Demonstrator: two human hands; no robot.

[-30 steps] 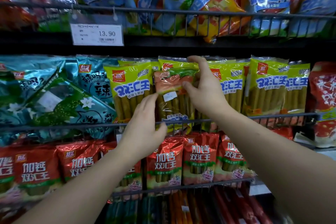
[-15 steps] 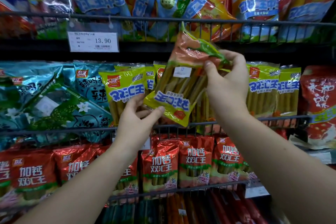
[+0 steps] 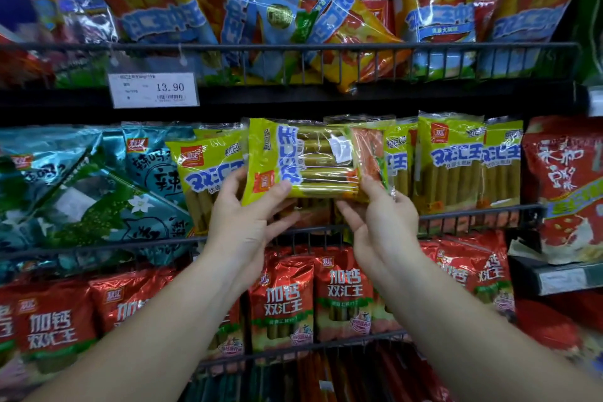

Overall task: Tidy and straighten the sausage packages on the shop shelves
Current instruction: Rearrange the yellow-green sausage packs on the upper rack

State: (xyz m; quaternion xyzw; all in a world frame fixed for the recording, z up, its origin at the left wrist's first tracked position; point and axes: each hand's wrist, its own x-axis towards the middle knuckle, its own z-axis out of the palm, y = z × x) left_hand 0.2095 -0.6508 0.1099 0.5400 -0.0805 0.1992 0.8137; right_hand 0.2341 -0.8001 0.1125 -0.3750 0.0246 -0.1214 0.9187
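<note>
Shop shelving, wire-fronted: green sausage package (image 3: 310, 160) held sideways before the middle-shelf row, left hand (image 3: 241, 222) and right hand (image 3: 381, 222) each in a clenched grip on one end; risk: slick film slipping, toppling neighbouring green packs (image 3: 450, 160).

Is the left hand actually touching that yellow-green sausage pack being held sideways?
Touching. The head view shows the left hand with its thumb pressed on the front of the sideways pack at its left end. The right hand holds the other end.
</note>
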